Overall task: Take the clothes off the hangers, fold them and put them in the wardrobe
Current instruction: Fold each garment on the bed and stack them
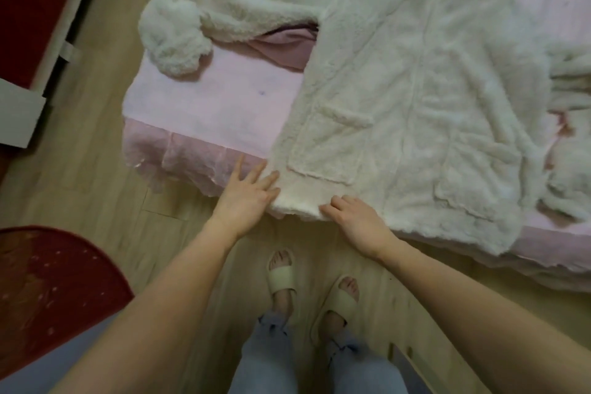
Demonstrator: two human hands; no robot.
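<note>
A white fluffy zip-up jacket (412,86) lies spread front-up on the pink bed (208,105), its hem hanging at the bed's near edge. One sleeve (192,25) stretches out to the left with its cuff curled. My left hand (246,195) lies with straight, spread fingers at the hem's left corner, fingertips touching the fleece. My right hand (355,217) rests on the hem just right of it, fingers bent onto the edge of the fabric. A darker pink garment (284,48) shows under the jacket, below the sleeve. No hanger is in view.
Wooden floor lies around the bed. A red rug (48,291) is at the lower left, and a white-and-red piece of furniture (32,41) stands at the far left. My feet in slippers (281,278) stand right at the bed's edge. More white fleece (572,137) bunches at the right.
</note>
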